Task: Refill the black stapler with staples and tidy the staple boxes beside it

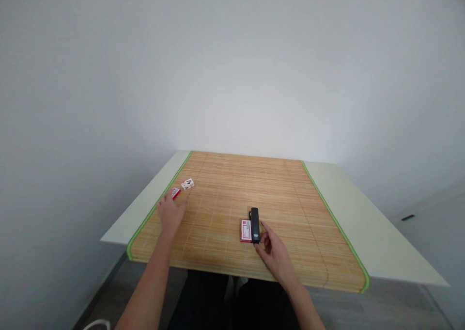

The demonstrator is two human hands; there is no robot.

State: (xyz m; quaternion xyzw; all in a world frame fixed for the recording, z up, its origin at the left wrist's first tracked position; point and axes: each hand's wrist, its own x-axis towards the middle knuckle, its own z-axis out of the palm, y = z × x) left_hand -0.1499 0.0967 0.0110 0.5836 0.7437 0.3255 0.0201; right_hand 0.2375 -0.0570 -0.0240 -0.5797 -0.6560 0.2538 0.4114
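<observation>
Head camera: two bare hands are shown over a slatted mat. At the mat's left side, a small red-and-white box is reached over by the left hand, thumb spread well apart from the fingers. Just beyond that box, a white patterned packet is laid flat. Near the front edge, a black stapler is set lengthwise, with a second red-and-white box close against its left side. The stapler's near end is flanked by the thumb and forefinger of the right hand, held apart, the other fingers curled. The step in hand is judged to be the handling of the small box; for a secure hold, its sides would need to be pinched. That box is partly covered by the fingers, so contact cannot be told, nor whether the stapler is gripped. Printing is too small to be read; both forearms are cut off below.
</observation>
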